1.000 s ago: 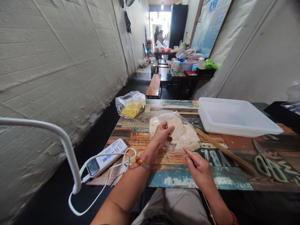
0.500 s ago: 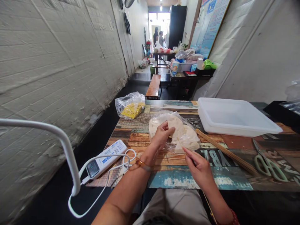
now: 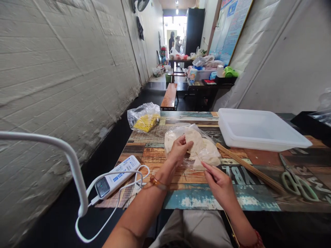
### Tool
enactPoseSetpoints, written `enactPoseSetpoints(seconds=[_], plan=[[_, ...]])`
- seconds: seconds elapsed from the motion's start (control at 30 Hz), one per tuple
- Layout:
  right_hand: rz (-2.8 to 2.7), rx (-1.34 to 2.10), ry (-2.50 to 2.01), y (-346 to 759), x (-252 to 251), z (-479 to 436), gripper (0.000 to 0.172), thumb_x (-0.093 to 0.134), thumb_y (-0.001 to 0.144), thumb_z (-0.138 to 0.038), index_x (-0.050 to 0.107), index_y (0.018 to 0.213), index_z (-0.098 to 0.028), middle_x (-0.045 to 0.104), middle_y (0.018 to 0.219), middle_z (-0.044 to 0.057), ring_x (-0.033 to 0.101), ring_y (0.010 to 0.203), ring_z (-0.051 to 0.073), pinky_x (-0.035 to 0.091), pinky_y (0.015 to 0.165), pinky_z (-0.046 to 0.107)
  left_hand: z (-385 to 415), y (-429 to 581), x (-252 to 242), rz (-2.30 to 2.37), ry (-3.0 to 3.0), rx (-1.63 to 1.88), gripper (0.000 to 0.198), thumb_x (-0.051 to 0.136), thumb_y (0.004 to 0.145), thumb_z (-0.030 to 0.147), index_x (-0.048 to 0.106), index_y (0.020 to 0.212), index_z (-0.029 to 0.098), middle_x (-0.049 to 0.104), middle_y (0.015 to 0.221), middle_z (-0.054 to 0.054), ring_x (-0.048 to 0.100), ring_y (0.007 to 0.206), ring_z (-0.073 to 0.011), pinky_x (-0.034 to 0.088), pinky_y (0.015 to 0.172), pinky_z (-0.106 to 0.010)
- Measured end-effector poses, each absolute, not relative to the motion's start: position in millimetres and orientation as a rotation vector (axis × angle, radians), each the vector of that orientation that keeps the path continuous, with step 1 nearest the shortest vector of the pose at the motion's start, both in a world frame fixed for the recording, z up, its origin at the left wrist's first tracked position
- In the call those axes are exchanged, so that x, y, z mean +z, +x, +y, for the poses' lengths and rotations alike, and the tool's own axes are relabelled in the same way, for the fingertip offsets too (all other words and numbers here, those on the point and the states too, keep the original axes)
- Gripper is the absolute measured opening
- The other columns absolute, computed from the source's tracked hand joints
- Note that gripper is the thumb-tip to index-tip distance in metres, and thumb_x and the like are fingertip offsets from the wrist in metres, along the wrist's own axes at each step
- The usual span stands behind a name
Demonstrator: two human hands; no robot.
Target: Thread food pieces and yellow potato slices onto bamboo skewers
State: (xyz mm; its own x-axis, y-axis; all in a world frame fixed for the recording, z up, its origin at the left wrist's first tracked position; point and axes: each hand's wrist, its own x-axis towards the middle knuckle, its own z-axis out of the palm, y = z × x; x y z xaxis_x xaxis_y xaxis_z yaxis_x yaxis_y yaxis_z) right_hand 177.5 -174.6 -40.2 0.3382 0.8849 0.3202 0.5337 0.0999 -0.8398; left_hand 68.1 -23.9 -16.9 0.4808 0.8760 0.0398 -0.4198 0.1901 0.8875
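A clear plastic bag [image 3: 207,139] of pale flat dough pieces [image 3: 210,155] lies in the middle of the patterned table [image 3: 196,198]. My left hand [image 3: 179,150] is pinched on one round piece [image 3: 196,139] inside the bag. My right hand [image 3: 219,184] rests just below the bag, fingers closed round a thin bamboo skewer whose tip points at the dough. The skewer's far end runs back under my wrist.
A white plastic tub [image 3: 258,129] stands at the back right. A bundle of skewers [image 3: 248,168] lies diagonally, green-handled scissors [image 3: 297,182] to the right. A bag of yellow items [image 3: 144,119] sits back left, a white power bank with cable [image 3: 113,177] front left. People stand far down the corridor.
My left hand has curled slightly tighter on the dough piece. The right hand has shifted a little down and right.
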Motion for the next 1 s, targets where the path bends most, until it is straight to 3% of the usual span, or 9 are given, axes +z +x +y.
enactPoseSetpoints(seconds=[0.33,0.5,1.0], plan=[[-1.343,0.412,-1.567,176.2,-33.8,-183.1,0.032,0.052,0.085,-0.027,0.070,0.111,-0.020,0.071,0.106,0.007,0.068,0.095,0.019,0.054,0.083,0.029,-22.4,67.9,-15.3,0.569,0.972,1.004,0.037,0.076,0.059,0.027,0.065,0.092,0.014,0.067,0.077,-0.002,0.058,0.065,-0.0113,0.044,0.062,-0.022],[-1.343,0.413,-1.560,176.2,-35.8,-181.2,0.032,0.052,0.086,-0.027,0.069,0.112,-0.021,0.070,0.108,0.008,0.067,0.097,0.020,0.054,0.085,0.031,-24.4,67.7,-13.0,0.570,0.988,1.011,0.030,0.075,0.061,0.026,0.065,0.087,0.014,0.067,0.076,-0.002,0.058,0.066,-0.0106,0.044,0.062,-0.020],[-1.396,0.398,-1.592,179.2,-42.1,-177.5,0.032,0.051,0.086,-0.026,0.069,0.112,-0.025,0.070,0.111,0.006,0.066,0.100,0.020,0.054,0.088,0.034,-26.0,67.6,-10.9,0.571,1.007,1.015,0.035,0.077,0.059,0.027,0.067,0.090,0.015,0.068,0.081,-0.003,0.059,0.070,-0.0122,0.045,0.066,-0.023]])
